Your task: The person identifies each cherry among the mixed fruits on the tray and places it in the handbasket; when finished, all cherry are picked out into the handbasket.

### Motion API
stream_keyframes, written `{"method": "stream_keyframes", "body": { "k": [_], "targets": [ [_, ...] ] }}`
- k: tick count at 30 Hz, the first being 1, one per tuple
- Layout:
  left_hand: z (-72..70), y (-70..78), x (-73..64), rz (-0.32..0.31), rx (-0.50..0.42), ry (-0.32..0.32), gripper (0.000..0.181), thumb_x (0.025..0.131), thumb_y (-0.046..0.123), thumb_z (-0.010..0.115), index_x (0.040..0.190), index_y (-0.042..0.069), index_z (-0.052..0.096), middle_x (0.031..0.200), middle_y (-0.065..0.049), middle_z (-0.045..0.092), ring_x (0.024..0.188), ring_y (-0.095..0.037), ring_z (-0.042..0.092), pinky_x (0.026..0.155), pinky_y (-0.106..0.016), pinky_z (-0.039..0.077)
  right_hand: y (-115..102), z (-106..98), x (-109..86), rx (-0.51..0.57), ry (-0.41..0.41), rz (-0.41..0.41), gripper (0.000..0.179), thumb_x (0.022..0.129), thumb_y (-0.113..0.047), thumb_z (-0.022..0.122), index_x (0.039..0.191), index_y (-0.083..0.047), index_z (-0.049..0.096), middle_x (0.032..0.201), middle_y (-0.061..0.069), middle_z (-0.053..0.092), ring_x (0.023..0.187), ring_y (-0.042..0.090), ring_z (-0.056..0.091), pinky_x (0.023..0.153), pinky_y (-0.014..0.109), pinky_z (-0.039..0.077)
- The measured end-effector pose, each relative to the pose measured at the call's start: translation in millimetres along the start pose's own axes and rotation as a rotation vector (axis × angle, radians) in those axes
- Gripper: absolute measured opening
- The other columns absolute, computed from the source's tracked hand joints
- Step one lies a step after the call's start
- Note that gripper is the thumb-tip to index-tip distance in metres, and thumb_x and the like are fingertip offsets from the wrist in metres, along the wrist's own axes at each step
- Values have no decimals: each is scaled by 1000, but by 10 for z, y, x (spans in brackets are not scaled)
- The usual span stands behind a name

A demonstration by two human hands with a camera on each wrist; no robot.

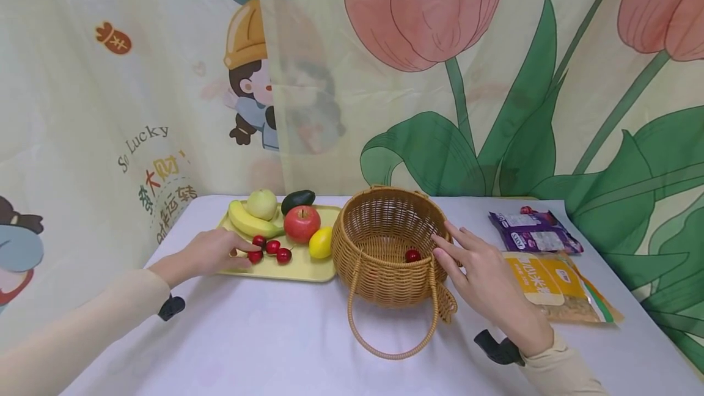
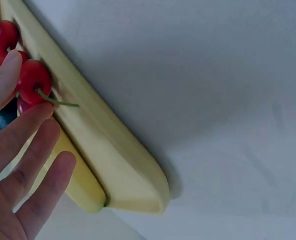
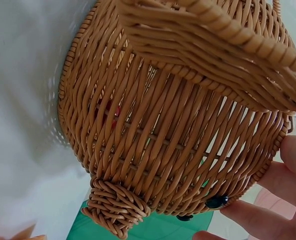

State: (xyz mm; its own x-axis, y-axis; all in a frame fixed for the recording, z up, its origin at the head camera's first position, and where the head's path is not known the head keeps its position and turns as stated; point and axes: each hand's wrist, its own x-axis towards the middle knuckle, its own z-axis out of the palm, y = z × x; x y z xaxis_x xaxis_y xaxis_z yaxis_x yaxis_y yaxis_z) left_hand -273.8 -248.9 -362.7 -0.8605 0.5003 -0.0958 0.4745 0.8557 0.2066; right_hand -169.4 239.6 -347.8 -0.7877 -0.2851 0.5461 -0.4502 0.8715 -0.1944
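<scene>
My left hand [image 1: 211, 252] reaches over the front left of a yellow tray [image 1: 308, 272]. Its thumb and index fingertip pinch a red cherry [image 2: 34, 81] with a green stem; the other fingers are loosely spread. Close by lie more cherries [image 1: 283, 255]. My right hand [image 1: 484, 274] touches the right rim of a round wicker basket [image 1: 379, 283] with fairly straight fingers. Inside the basket sits one cherry [image 1: 412, 255]. The basket's looped handle [image 1: 393, 356] hangs down toward me.
Behind the cherries, the tray carries a banana [image 1: 250, 222], a pale round fruit [image 1: 262, 205], an avocado [image 1: 298, 201], an apple [image 1: 302, 224] and a lemon [image 1: 321, 243]. Purple snack packs [image 1: 533, 231] and an orange-yellow food bag [image 1: 555, 286] lie right of the basket. A printed curtain [image 1: 330, 78] hangs behind.
</scene>
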Motion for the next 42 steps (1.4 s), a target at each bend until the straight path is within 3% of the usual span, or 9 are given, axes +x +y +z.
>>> {"method": "stream_keyframes", "body": {
  "k": [4,9,12,19,30,32,38,42],
  "targets": [
    [35,33,46,-3,9,2,41,88,30,81,126,16,75,83,7,75,65,-9,49,58,-26,38,-5,-6,0,-4,-9,10,33,100,-21,66,130,-8,71,147,23,57,127,53,59,100,65,49],
    [50,35,79,21,28,53,34,89,23,80,121,16,78,95,4,77,73,-11,53,63,-28,43,-6,-7,5,-6,-3,8,33,100,-21,66,130,-8,71,146,24,58,126,53,59,99,65,50],
    [54,30,87,24,21,54,31,89,21,78,120,16,78,94,5,76,73,-12,52,62,-28,41,-6,-5,4,-5,-2,7,32,100,-21,67,129,-8,72,145,24,58,126,52,60,99,64,50],
    [78,12,70,-2,-10,59,32,90,19,78,122,16,77,93,4,77,66,-10,50,57,-26,36,-9,-2,8,0,10,0,32,100,-21,66,128,-7,72,145,24,59,125,53,60,99,64,50],
    [121,55,-9,-43,-12,76,33,89,24,80,120,15,78,102,-5,80,64,-8,51,56,-25,37,-3,12,1,0,5,-4,31,99,-20,67,127,-7,73,145,24,58,125,53,60,99,64,50],
    [93,55,-58,-43,-18,78,33,89,23,80,121,15,78,104,-5,81,63,-9,49,57,-25,37,-5,18,0,5,10,-8,31,99,-19,67,127,-7,73,145,24,59,124,53,61,99,64,50],
    [-115,-11,-283,-24,-1,85,34,88,24,81,121,17,78,85,2,79,63,-8,46,56,-24,34,-21,17,-6,21,20,-17,30,100,-18,67,127,-6,73,143,25,59,123,54,61,97,64,51],
    [-355,-41,-409,24,4,129,33,86,21,82,119,15,79,98,1,81,62,-4,48,53,-21,36,-20,1,2,14,24,-23,31,100,-18,66,128,-7,72,144,25,59,123,54,61,97,65,50]
  ]
}}
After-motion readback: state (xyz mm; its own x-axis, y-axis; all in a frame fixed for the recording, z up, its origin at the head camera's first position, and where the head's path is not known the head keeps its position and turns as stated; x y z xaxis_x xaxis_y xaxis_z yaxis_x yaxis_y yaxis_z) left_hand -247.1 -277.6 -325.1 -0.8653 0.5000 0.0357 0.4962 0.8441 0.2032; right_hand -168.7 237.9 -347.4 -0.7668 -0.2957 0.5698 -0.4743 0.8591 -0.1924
